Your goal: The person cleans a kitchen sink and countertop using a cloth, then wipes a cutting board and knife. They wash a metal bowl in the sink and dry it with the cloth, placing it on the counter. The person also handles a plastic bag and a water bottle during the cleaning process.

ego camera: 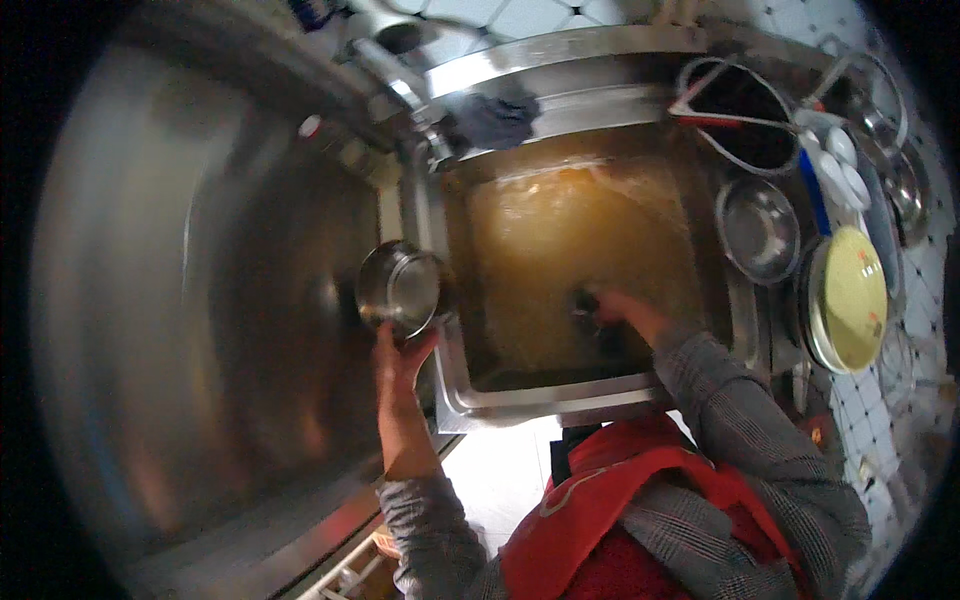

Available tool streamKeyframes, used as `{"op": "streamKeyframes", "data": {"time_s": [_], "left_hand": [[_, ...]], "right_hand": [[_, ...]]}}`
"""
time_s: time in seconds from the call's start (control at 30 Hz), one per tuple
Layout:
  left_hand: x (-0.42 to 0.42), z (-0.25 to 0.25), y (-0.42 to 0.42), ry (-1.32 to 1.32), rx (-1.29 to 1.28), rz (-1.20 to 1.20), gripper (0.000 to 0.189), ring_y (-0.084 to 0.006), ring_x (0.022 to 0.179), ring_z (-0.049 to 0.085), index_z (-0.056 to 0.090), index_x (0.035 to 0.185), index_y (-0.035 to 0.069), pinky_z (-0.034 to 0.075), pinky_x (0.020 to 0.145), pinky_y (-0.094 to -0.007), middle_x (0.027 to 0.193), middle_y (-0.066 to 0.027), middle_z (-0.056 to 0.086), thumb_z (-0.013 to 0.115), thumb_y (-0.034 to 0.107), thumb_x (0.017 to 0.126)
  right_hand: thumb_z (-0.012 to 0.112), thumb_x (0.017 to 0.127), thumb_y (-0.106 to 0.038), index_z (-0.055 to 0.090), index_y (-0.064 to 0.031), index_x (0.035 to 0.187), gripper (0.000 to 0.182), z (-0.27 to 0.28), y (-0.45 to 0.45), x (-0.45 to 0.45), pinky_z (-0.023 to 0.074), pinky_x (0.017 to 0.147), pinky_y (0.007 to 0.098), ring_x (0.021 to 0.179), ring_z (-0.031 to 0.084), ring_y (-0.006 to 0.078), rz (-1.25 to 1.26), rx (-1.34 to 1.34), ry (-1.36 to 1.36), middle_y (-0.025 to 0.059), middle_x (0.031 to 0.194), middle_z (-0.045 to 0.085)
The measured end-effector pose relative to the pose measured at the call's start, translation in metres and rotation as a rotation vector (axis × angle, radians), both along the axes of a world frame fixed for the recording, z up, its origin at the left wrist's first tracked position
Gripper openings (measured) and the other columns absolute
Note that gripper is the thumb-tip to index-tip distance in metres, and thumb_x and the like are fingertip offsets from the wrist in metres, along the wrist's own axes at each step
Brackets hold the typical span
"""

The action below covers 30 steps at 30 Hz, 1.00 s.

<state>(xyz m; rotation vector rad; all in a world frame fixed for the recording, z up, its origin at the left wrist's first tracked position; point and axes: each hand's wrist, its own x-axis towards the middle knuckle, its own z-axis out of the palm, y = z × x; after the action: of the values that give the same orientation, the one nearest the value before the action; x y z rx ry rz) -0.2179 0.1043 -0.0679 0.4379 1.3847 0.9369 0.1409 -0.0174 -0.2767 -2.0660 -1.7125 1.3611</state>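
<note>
My left hand (403, 352) grips the lower rim of a round stainless-steel bowl (414, 289). The bowl is tilted beside the left wall of a metal sink (555, 396). Cloudy brown water (570, 225) stands in the sink, with light glinting on its surface. Over the sink's middle, my right hand (621, 307) is closed around a small dark object (585, 302), too blurred to name. Whether the fingertips are under the water is hard to tell.
A faucet (412, 97) and a dark grey cloth (499, 120) are at the sink's back left. A steel counter (187, 300) spreads left. Along the right edge stand a metal basin (759, 231), a yellow plate (855, 300), white-handled utensils (844, 169) and a wire rack (731, 116).
</note>
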Motion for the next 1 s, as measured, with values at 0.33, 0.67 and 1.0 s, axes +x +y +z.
{"op": "streamKeyframes", "data": {"time_s": [0.33,0.67,1.0], "left_hand": [[0.006,0.021,-0.013,-0.263,0.045,-0.051,0.059,-0.0316,0.098,0.056,0.043,0.125,0.008,0.05,0.075,-0.0427,0.119,-0.0147,0.051,0.057,0.045,0.081],[0.169,0.049,-0.116,0.422,0.833,-0.959,0.059,-0.0166,0.1,0.054,0.042,0.124,0.003,0.047,0.08,-0.0301,0.113,-0.0088,0.055,0.069,-0.001,0.072],[0.213,0.018,-0.077,-0.038,0.493,-0.988,0.04,-0.0143,0.085,0.057,0.055,0.113,0.007,0.046,0.075,-0.0298,0.097,-0.0007,0.059,0.071,0.008,0.075]], "right_hand": [[0.063,0.071,-0.014,0.067,-0.0057,0.079,0.012,-0.01,-0.029,0.006,0.0494,0.061,0.0439,0.072,0.063,0.0331,-0.011,0.223,-0.325,0.0188,0.079,0.064],[0.049,0.079,-0.011,0.059,-0.0057,0.089,0.015,0.192,-0.021,-0.005,0.0476,0.067,0.0457,0.08,0.062,0.0362,0.202,0.48,0.001,0.0192,0.084,0.063],[0.043,0.073,0.004,0.056,-0.0069,0.109,0.04,0.273,-0.016,0.013,0.0445,0.084,0.0343,0.096,0.057,0.024,-0.223,0.899,0.659,0.0123,0.101,0.061]]}}
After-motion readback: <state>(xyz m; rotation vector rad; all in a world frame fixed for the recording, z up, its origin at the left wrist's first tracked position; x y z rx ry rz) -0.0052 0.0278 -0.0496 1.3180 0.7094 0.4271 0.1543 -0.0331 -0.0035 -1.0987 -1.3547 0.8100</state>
